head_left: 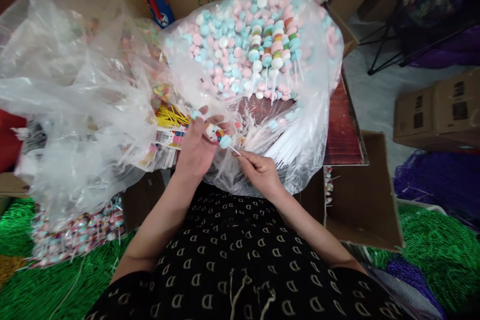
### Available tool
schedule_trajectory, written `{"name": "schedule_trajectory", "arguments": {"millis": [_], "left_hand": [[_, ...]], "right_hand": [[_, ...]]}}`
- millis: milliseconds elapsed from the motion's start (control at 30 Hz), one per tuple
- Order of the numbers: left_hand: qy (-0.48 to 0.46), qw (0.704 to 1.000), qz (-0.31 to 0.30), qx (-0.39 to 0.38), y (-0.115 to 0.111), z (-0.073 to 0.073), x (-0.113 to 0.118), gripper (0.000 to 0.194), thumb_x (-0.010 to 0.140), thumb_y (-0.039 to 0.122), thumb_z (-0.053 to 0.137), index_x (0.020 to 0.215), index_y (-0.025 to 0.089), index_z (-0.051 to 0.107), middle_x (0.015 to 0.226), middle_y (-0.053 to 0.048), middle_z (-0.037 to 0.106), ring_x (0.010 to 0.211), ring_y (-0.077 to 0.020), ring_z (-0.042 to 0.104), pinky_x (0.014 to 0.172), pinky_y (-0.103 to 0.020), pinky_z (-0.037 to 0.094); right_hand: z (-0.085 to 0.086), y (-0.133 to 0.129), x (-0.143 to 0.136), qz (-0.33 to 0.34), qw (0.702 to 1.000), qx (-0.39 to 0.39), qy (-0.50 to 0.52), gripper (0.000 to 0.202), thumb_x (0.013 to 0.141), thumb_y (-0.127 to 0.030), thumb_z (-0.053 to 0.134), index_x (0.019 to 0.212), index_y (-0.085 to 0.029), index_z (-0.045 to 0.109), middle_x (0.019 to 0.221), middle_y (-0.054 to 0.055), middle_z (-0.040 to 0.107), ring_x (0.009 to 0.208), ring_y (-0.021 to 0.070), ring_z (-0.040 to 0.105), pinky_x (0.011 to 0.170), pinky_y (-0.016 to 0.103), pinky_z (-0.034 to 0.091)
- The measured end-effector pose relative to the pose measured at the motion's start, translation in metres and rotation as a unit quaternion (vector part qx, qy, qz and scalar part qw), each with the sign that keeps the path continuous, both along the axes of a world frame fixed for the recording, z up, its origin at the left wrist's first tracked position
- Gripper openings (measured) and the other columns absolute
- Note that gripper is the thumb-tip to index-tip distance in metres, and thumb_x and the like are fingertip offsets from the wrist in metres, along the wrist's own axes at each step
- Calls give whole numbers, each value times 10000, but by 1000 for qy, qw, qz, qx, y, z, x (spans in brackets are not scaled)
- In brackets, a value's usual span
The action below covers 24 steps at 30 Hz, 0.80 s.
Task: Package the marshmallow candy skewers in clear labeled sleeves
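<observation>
Fingers [218, 119] of the left hand [195, 152] grip a marshmallow skewer [225, 141] mid-frame; the right hand [263, 174] pinches its white stick [235, 150].

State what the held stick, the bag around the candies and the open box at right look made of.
Held stick: perhaps smooth plastic or coated paper, being white, slim and even.
Bag: glossy clear plastic film, from its creases and highlights.
Open box: likely matte cardboard, given its dull brown panels.
</observation>
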<state>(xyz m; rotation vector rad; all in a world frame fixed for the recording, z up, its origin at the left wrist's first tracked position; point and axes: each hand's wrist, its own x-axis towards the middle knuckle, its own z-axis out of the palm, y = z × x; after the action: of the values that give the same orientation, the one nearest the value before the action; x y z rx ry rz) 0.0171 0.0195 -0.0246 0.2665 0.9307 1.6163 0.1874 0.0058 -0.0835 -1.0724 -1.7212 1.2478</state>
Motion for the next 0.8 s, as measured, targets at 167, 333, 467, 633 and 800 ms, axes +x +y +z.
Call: {"name": "schedule_trajectory", "arguments": {"millis": [167, 333, 467, 633, 800], "left_hand": [[-40, 998, 46, 3, 12, 0, -12, 120, 894, 310, 754, 912, 223, 674, 707, 43, 654, 707, -138, 694, 828, -350, 616], [-49, 997, 65, -7, 17, 2, -11, 91, 921, 301, 682, 874, 224, 666, 593, 81, 529, 586, -94, 609, 905, -339, 597], [-30, 998, 54, -11, 19, 6, -10, 106, 914, 333, 680, 875, 236, 667, 555, 77, 479, 555, -105, 567, 898, -350, 598], [-8, 1000, 28, -11, 17, 11, -6, 133, 942, 366, 643, 903, 242, 672, 549, 66, 470, 533, -119, 543, 834, -351, 602], [5, 1000, 4, 13, 13, 11, -1, 151, 983, 290, 557, 923, 217, 676, 571, 60, 489, 553, -112, 568, 824, -333, 595]], "right_hand": [[4, 5, 8, -34, 997, 46, -45, 264, 971, -343, 605, 1132, -275, 803, 1066, 41, 830, 870, 211, 780, 812, 344, 634], [3, 0, 5, -34, 999, -1, -13, 261, 980, -406, 594, 1094, -270, 785, 867, 45, 788, 793, 216, 739, 706, 336, 603], [5, -3, 5, -18, 994, -98, 50, 326, 989, -504, 578, 1068, -238, 748, 546, -41, 560, 464, 134, 531, 472, 266, 451], [9, -3, 8, 25, 983, -167, 76, 419, 968, -606, 585, 1023, -209, 708, 440, -99, 426, 348, 96, 399, 388, 234, 329], [10, -5, 6, 29, 978, -194, 77, 441, 959, -634, 590, 1003, -207, 688, 435, -103, 426, 343, 93, 397, 385, 228, 325]]}}
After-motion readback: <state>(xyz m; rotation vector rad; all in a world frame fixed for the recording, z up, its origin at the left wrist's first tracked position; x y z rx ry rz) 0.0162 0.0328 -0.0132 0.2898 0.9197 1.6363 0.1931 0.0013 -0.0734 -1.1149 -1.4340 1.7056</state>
